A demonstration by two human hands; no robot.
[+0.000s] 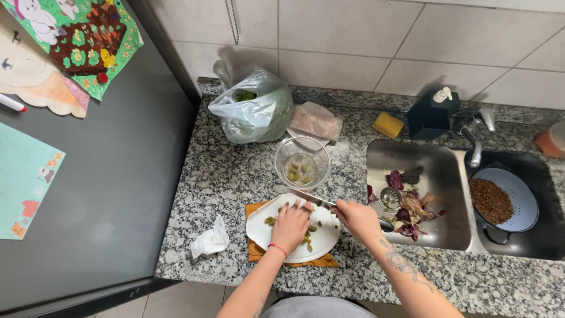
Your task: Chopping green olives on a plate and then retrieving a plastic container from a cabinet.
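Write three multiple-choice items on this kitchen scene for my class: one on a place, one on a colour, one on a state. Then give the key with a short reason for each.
1. Where does the glass bowl of olives stand?
A. in the sink
B. on the counter behind the white cutting board
C. on the dark fridge top

2. What colour is the sponge by the wall?
A. yellow
B. blue
C. pink

3. What does the right hand do?
A. rests empty
B. turns the tap
C. grips a knife

Key: B, the bowl stands on granite beyond the board; A, the sponge is plainly yellow; C, the fingers close on the handle, the blade reaching toward the left hand.
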